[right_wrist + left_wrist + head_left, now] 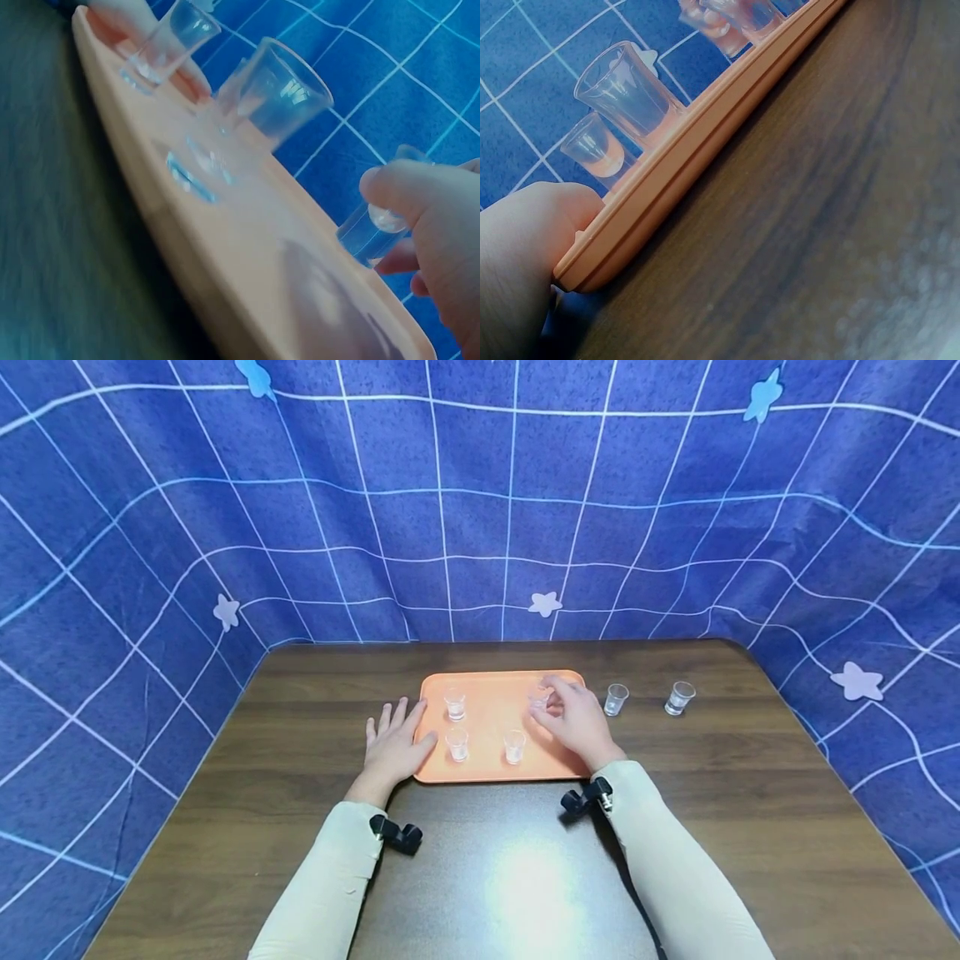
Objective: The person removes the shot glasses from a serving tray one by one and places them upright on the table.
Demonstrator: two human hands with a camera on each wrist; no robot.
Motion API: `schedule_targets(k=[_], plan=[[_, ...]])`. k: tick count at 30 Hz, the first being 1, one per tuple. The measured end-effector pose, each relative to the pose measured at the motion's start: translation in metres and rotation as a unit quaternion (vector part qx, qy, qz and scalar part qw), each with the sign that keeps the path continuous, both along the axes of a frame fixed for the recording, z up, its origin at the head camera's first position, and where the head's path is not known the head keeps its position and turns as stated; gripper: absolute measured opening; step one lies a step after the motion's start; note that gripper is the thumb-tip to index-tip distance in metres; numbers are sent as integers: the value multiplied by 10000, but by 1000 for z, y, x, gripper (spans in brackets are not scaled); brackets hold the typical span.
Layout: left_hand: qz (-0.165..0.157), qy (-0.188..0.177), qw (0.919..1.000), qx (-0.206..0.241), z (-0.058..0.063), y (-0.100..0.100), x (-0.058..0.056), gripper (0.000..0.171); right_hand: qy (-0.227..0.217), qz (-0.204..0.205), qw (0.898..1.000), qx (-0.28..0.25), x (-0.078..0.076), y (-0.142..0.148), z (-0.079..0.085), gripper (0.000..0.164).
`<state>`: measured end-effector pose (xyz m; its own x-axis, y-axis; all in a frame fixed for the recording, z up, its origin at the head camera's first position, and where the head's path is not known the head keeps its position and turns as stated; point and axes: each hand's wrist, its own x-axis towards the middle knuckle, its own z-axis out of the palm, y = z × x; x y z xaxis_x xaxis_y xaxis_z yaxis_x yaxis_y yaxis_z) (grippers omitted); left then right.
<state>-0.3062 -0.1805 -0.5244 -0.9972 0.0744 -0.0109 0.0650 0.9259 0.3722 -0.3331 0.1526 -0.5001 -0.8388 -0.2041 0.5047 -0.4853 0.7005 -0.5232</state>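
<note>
An orange tray (487,768) lies on the table. My left hand (393,747) rests at its left edge, fingers spread, with the thumb over the rim in the left wrist view. Over the tray's far right part, my right hand (573,718) pinches a clear shot glass (379,225) between thumb and fingers. Its base is near the tray surface; I cannot tell whether they touch. Three more shot glasses stand upright on the tray: one at the far left (455,706), one at the near left (457,745) and one near the middle front (514,747).
Two shot glasses stand on the wooden table (315,718) right of the tray: one close to my right hand (616,699), another farther right (679,698). Behind the table's far edge hangs a blue curtain (480,527) with white lines and stars.
</note>
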Motion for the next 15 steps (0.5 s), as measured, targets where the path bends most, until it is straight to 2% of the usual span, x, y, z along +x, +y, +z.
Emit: schedule_targets(k=[8, 15], plan=[[-20, 24, 10000, -5, 0, 0, 1, 72, 63, -148, 9999, -8, 8, 20, -3, 43], [-29, 24, 10000, 12, 0, 0, 1, 72, 555, -251, 9981, -136, 13, 39, -6, 43]])
